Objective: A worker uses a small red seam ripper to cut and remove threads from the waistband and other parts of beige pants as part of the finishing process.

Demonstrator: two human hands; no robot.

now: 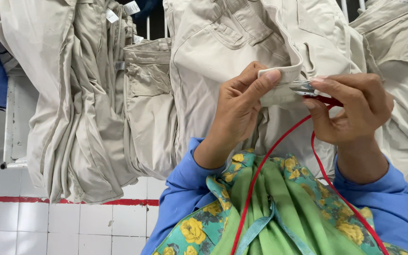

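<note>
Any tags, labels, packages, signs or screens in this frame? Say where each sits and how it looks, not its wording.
Hang tag: top centre-left, on the hanging beige garments; small white rectangle.
Second tag: just left of it and lower; small white slip, tilted.
Sewn label: on a garment's waistband below them; small pale strip.
No packages, signs or screens show.

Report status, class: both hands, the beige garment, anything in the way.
Left hand pinching beige fabric cuff. Right hand holding small red-handled metal snips at cuff edge. Red cord hangs from snips; nothing blocking.
</note>
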